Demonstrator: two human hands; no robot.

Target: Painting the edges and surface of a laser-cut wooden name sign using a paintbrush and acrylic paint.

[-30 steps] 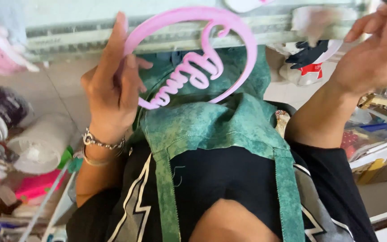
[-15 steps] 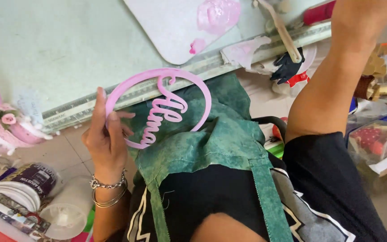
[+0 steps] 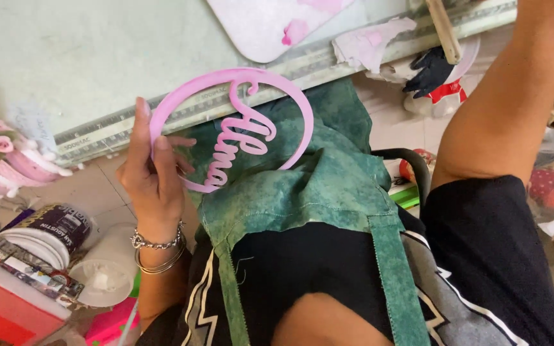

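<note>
My left hand (image 3: 152,186) grips the left rim of a pink ring (image 3: 222,75) that has a cursive word cut across its middle. It holds the ring upright over my green apron (image 3: 315,192), against the front edge of a pale green table (image 3: 65,57). Two silver bracelets sit on that wrist. My right arm (image 3: 501,109) reaches up past the top right corner, and its hand is out of view.
A white board smeared with pink paint (image 3: 258,25) lies on the table, beside a pink-stained cloth (image 3: 370,45) and a wooden-handled brush (image 3: 444,29). Pink flower decorations (image 3: 1,154) rest at the left. Stacked lids (image 3: 46,237), a white cup (image 3: 104,272) and boxes crowd the lower left floor.
The ring has come down from in front of the camera to the table edge, still in my left hand. My right hand has gone up out of the frame.
</note>
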